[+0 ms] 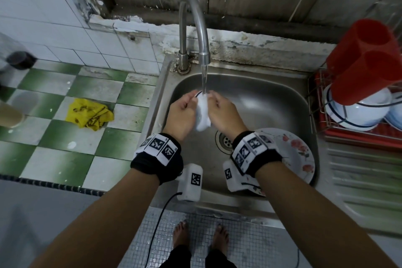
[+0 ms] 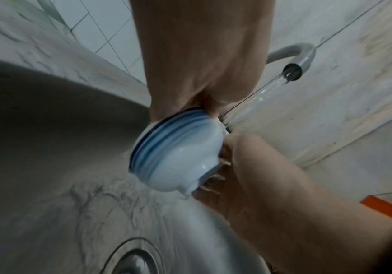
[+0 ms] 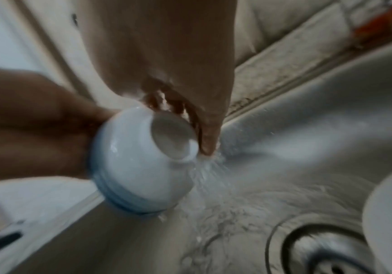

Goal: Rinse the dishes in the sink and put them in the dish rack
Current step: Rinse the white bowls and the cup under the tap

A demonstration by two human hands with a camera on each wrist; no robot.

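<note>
A small white bowl point(image 1: 202, 113) with blue rim stripes is held tilted on its side under the running tap point(image 1: 195, 28), above the steel sink point(image 1: 272, 98). My left hand point(image 1: 185, 104) grips its rim side, and my right hand point(image 1: 219, 104) holds the foot side. In the left wrist view the bowl point(image 2: 176, 153) sits between the left hand point(image 2: 202, 55) and the right hand point(image 2: 272, 185). In the right wrist view water runs off the bowl point(image 3: 141, 166) past the right fingers point(image 3: 209, 140). A floral plate point(image 1: 298, 152) leans in the sink's right side.
A red dish rack point(image 1: 369, 137) stands right of the sink with white bowls point(image 1: 356, 111) and two red cups point(image 1: 365, 61) in it. The drain point(image 1: 224, 141) lies below my hands. A yellow cloth point(image 1: 89, 113) lies on the green-and-white tiled counter at left.
</note>
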